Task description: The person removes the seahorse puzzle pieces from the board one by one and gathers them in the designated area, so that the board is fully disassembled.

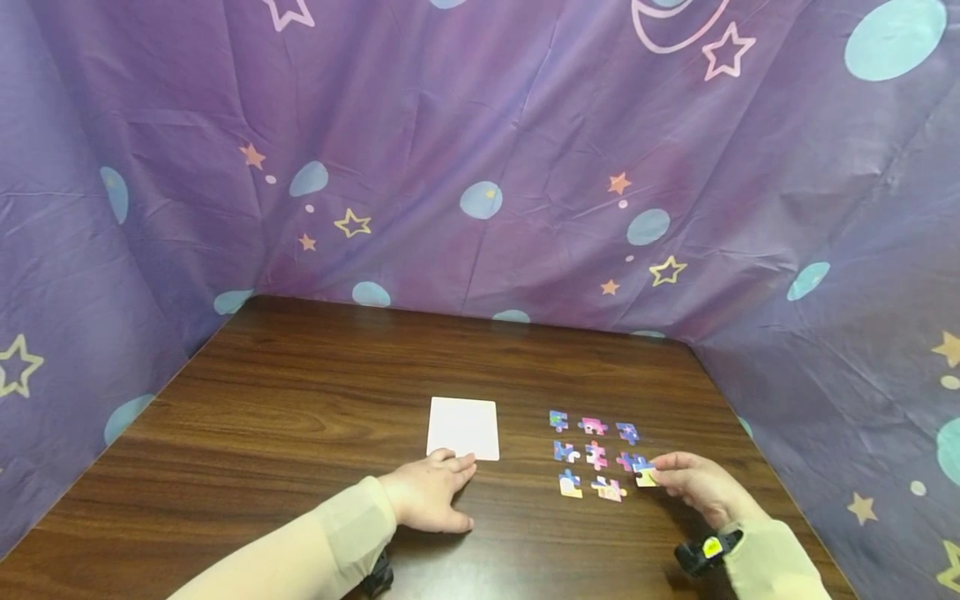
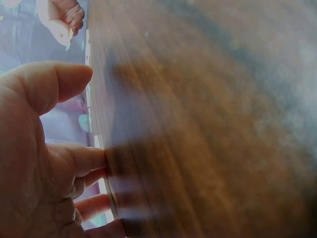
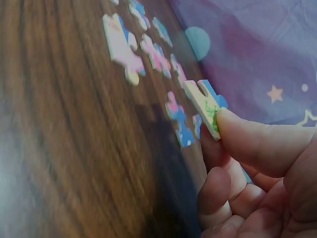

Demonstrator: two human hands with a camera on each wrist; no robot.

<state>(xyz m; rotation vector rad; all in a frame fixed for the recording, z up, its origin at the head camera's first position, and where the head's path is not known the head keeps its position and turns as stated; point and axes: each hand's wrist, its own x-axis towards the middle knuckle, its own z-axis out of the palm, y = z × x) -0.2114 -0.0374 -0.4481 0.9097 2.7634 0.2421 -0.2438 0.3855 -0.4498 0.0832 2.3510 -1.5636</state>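
Observation:
Between thumb and fingers, my right hand [image 1: 701, 486] pinches a puzzle piece [image 3: 207, 105], yellow and blue with a green sprig, raised above the table. Several other pieces lie in rows to its left, among them a pink-and-blue puzzle piece [image 3: 179, 121] right below the held one and a pale pink one [image 3: 120, 45]. My left hand [image 1: 431, 492] rests palm down with spread fingers, its fingertips [image 1: 463, 461] at the near edge of a white square board [image 1: 462, 427]. In the left wrist view its thumb [image 2: 74, 81] stands apart from the other fingers.
The brown wooden table [image 1: 322, 375] carries the board and pieces. A purple cloth [image 1: 420, 150] with stars and blue dots hangs behind it and along both sides. Black wrist bands [image 1: 697, 557] show at the cuffs.

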